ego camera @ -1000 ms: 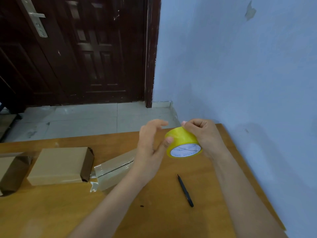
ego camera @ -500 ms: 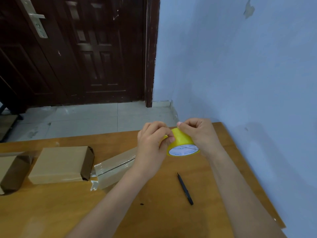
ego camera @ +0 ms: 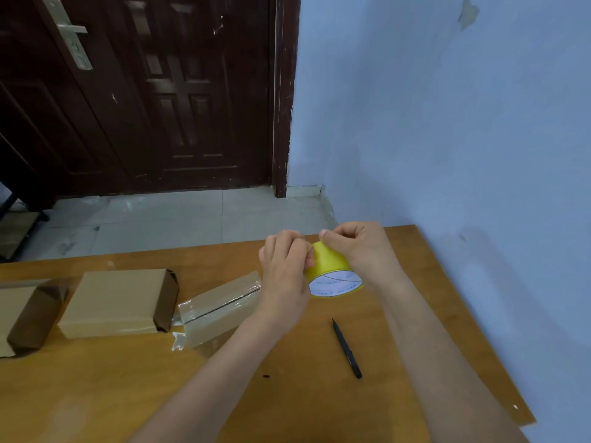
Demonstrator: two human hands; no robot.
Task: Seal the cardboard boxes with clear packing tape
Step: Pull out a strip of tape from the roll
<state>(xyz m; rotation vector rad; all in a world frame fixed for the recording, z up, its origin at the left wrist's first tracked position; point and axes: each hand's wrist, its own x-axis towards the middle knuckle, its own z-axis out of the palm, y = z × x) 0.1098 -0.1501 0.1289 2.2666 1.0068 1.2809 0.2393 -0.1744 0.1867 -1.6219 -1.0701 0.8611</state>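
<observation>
Both hands are raised just above the desk (ego camera: 134,394), right of the frame's centre, working on a yellow tape roll (ego camera: 329,266). The right hand (ego camera: 361,251) grasps the roll from the right side, fingers curled over its top, thumb tip at the roll's upper edge. The left hand (ego camera: 284,266) is closed at the roll's left side, fingertips pinched against the yellow surface; whether they hold a loose tape end cannot be told. The roll is tilted, its white label face turned toward the lower part of the frame.

Boxes: three cardboard boxes lie in a row along the left half of the desk. Nearest the hands, a flat box (ego camera: 220,308) already covered in glossy clear tape, with a dark seam line along its top and a loose bit of tape at its lower left corner; its right end is hidden behind the left hand. Just left of it, touching or nearly so, a plain brown box (ego camera: 115,302) with its dark end flap facing right. At the far left edge, a third box (ego camera: 22,314), partly cut off by the frame.

A black pen (ego camera: 347,348) lies on the desk below the roll, between the two forearms, apart from everything else.

Surroundings: dark wooden door (ego camera: 160,91) with a metal handle in the upper left, pale tiled floor (ego camera: 179,219) beyond the desk, blue wall (ego camera: 447,123) filling the right side.
</observation>
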